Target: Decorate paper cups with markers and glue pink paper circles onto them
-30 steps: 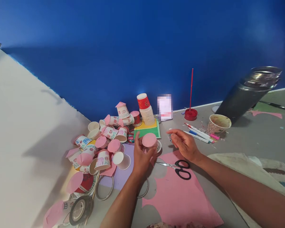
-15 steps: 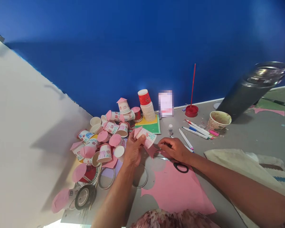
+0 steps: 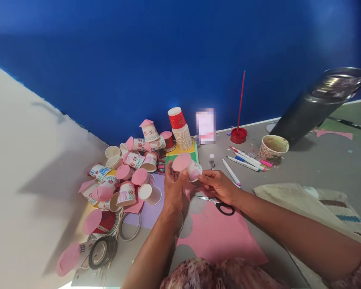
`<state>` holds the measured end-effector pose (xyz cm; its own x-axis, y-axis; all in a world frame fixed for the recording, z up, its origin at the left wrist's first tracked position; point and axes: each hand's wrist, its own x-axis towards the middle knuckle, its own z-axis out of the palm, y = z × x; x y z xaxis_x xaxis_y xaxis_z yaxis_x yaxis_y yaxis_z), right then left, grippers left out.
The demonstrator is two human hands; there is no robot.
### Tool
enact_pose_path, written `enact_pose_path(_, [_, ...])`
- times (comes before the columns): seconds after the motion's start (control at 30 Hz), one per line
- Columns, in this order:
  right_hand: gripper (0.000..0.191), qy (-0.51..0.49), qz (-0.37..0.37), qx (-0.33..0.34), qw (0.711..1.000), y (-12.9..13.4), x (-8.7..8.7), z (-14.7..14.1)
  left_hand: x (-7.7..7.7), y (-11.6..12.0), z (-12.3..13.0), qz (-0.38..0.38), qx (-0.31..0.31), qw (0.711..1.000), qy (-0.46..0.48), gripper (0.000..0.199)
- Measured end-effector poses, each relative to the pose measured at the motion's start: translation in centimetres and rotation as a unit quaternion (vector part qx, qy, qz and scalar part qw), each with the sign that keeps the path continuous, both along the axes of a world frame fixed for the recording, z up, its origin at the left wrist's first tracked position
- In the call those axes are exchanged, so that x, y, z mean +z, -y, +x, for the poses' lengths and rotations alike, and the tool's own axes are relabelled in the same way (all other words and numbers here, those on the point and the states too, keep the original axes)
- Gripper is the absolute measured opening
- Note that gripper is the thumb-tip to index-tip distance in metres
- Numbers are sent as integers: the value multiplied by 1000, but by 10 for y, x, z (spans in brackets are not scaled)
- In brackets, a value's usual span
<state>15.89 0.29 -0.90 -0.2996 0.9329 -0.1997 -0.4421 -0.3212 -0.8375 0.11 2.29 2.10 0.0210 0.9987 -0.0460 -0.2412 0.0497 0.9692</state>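
Note:
Between my two hands is a small paper cup (image 3: pixel 195 170) with coloured drawings and a pink paper cone on its base, held above the table. My left hand (image 3: pixel 176 184) wraps round the cup near the cone. With thumb and fingers, my right hand (image 3: pixel 215 182) pinches the cup's rim from the right. Just below my right hand lie black-handled scissors (image 3: pixel 225 208). They rest by a pink paper sheet (image 3: pixel 219 235) with rounded pieces cut from its edge.
Many decorated cups (image 3: pixel 126 194) are heaped at the left. Behind them stands a cup stack (image 3: pixel 182 134). Markers (image 3: pixel 243 162), a used paper cup (image 3: pixel 273 148), a dark flask (image 3: pixel 307 116) and a cloth (image 3: pixel 289 200) are on the right. Black tape (image 3: pixel 100 253) lies front left.
My right hand has come up from the scissors to the cup's rim. The cup has turned in my left hand, so its pink cone now faces me more. The view has shifted slightly.

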Motion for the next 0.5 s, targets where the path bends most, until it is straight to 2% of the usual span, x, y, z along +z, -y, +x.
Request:
enact_pose_path(0.1, [59, -37, -20, 14, 999, -2, -1, 2, 2, 4, -5, 35, -68, 997, -4, 62])
enact_pose_path(0.17, [61, -55, -25, 25, 998, -3, -2, 2, 3, 6, -7, 31, -86, 996, -10, 51])
enact_pose_path(0.27, [60, -72, -27, 39, 996, -3, -4, 2, 1, 8, -10, 7, -74, 997, -4, 39])
enact_pose_path(0.37, [57, -74, -26, 53, 996, -2, -6, 2, 1, 6, -14, 8, -54, 999, -4, 40])
enact_pose_path(0.43, [53, -69, -25, 62, 995, -2, -7, 2, 6, 4, -19, 20, -35, 999, -12, 44])
enact_pose_path(0.5, [48, -62, -24, 69, 995, -1, -8, 3, 19, 3, -28, 37, -15, 999, -27, 51])
